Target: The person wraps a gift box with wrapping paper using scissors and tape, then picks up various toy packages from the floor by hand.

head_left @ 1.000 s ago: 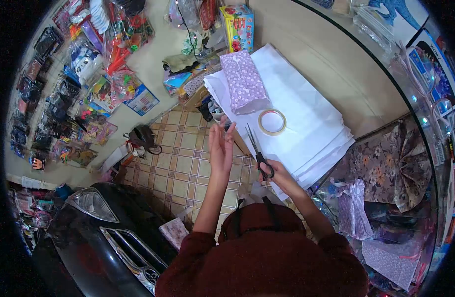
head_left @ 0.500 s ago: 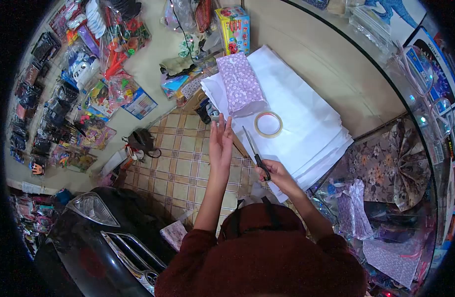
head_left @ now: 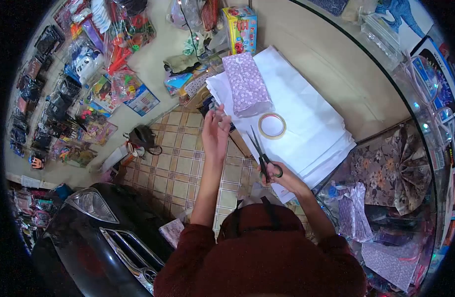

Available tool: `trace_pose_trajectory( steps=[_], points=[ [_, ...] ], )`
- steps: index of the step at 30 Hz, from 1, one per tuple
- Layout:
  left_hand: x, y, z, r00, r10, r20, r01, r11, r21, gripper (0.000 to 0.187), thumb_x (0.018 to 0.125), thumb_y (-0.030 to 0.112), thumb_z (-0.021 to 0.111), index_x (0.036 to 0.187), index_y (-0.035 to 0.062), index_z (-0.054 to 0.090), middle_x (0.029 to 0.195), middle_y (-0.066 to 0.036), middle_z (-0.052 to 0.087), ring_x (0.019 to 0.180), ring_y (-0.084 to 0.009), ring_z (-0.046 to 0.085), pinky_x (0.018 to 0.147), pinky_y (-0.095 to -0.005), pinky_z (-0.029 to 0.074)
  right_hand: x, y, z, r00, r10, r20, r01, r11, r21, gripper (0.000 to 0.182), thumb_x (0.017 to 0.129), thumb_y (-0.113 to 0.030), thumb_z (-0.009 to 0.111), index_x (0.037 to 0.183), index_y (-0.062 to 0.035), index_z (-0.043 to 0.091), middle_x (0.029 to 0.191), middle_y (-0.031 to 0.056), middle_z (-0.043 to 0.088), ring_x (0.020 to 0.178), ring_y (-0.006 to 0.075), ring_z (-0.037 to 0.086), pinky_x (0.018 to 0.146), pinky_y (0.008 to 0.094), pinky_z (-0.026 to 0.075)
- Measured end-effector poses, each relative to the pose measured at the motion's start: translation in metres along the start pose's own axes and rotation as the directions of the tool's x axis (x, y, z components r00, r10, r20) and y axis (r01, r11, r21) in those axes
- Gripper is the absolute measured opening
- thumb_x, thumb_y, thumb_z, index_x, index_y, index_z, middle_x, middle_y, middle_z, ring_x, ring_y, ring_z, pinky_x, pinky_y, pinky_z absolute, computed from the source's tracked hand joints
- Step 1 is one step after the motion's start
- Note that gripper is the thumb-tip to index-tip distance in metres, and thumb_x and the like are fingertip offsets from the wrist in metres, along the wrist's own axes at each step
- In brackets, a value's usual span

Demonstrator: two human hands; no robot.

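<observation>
My right hand (head_left: 285,179) grips a pair of scissors (head_left: 260,154) by the dark handles, blades a little apart and pointing away from me. My left hand (head_left: 216,132) is raised over the tiled floor, left of the paper, its fingers apart and slightly bent. Whether anything small sticks to those fingertips I cannot make out. A roll of tape (head_left: 272,125) lies flat on the stack of white paper (head_left: 306,114), just beyond the scissor tips. Behind the roll, a package in purple flowered wrapping (head_left: 246,85) rests on the same sheets.
A colourful toy box (head_left: 241,29) stands behind the paper. On my left is a black toy car (head_left: 108,237); packaged goods (head_left: 59,94) hang on the wall beyond it. To my right, a glass-edged counter (head_left: 386,74) curves past brown flowered fabric (head_left: 386,171) and a purple pleated piece (head_left: 353,213).
The scissor blades have parted, and the right hand has shifted slightly right and down. My left hand has drawn slightly left, its fingers more bent. The whole view has shifted a little.
</observation>
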State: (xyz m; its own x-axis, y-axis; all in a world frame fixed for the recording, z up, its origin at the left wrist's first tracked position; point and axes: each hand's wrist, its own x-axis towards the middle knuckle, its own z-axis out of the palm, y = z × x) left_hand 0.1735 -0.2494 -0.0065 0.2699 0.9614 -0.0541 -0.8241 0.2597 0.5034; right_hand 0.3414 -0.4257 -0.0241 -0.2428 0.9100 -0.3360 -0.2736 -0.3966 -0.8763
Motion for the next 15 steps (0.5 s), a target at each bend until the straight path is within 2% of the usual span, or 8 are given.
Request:
trace_pose_trajectory(
  steps=[2,5,8,9,12,13,15],
  points=[
    [-0.013,-0.001,0.003,0.996,0.067,0.063,-0.081,0.961,0.263,0.019,0.093,0.019,0.054,0.108,0.0069,0.050,0.114,-0.008,0.058,0.077,-0.0155,0.058,0.069,-0.0282,0.046,0.003,0.000,-0.008,0.998,0.014,0.059,-0.020,0.996,0.088,0.063,0.090,-0.060,0.044,0.113,-0.0019,0.051,0.085,0.0079,0.060,0.078,0.0135,0.058,0.064,0.0243,0.040],
    [-0.020,-0.013,-0.001,0.954,0.216,0.207,-0.299,0.732,0.612,0.021,0.086,0.010,0.063,0.102,0.0070,0.051,0.110,-0.007,0.058,0.069,-0.0104,0.052,0.062,-0.0242,0.043,0.008,-0.011,-0.012,0.986,-0.003,0.165,-0.032,0.977,0.212,0.070,0.089,-0.065,0.039,0.118,-0.0011,0.048,0.091,0.0115,0.062,0.084,0.0164,0.058,0.067,0.0266,0.041],
    [-0.027,-0.022,-0.006,0.965,0.111,0.238,-0.262,0.478,0.839,0.031,0.077,0.004,0.071,0.100,0.0063,0.052,0.102,-0.005,0.057,0.066,-0.0080,0.049,0.057,-0.0235,0.041,0.015,-0.024,-0.014,0.974,-0.061,0.220,-0.026,0.927,0.374,0.075,0.088,-0.066,0.038,0.120,0.0010,0.047,0.097,0.0163,0.062,0.087,0.0209,0.059,0.070,0.0286,0.043],
    [-0.023,-0.026,-0.007,0.924,0.132,0.359,-0.381,0.398,0.834,0.041,0.069,0.010,0.079,0.100,0.0050,0.052,0.093,-0.002,0.056,0.061,-0.0095,0.047,0.055,-0.0258,0.042,0.017,-0.030,-0.014,0.970,-0.074,0.233,-0.035,0.901,0.433,0.074,0.089,-0.065,0.038,0.121,0.0011,0.048,0.097,0.0163,0.062,0.088,0.0214,0.059,0.072,0.0294,0.043],
    [-0.026,-0.035,-0.007,0.899,0.127,0.420,-0.436,0.159,0.886,0.048,0.063,0.015,0.083,0.099,0.0045,0.052,0.085,-0.003,0.053,0.059,-0.0119,0.048,0.054,-0.0279,0.042,0.021,-0.040,-0.013,0.958,-0.118,0.261,-0.056,0.817,0.574,0.078,0.087,-0.067,0.037,0.121,0.0031,0.047,0.098,0.0159,0.060,0.092,0.0234,0.059,0.075,0.0330,0.045],
    [-0.026,-0.036,-0.004,0.906,0.147,0.397,-0.412,0.089,0.907,0.054,0.059,0.019,0.086,0.098,0.0043,0.052,0.084,-0.004,0.053,0.058,-0.0142,0.049,0.054,-0.0289,0.043,0.020,-0.042,-0.013,0.956,-0.126,0.266,-0.065,0.790,0.610,0.079,0.087,-0.067,0.038,0.122,0.0036,0.046,0.098,0.0157,0.060,0.092,0.0236,0.058,0.075,0.0334,0.045],
    [-0.024,-0.041,-0.003,0.911,0.153,0.384,-0.402,0.116,0.908,0.055,0.058,0.020,0.087,0.099,0.0042,0.052,0.084,-0.004,0.052,0.057,-0.0146,0.050,0.053,-0.0294,0.043,0.021,-0.038,-0.018,0.961,-0.108,0.256,-0.096,0.735,0.671,0.080,0.086,-0.067,0.041,0.122,0.0044,0.045,0.096,0.0148,0.059,0.093,0.0245,0.057,0.076,0.0352,0.045]
  ],
)
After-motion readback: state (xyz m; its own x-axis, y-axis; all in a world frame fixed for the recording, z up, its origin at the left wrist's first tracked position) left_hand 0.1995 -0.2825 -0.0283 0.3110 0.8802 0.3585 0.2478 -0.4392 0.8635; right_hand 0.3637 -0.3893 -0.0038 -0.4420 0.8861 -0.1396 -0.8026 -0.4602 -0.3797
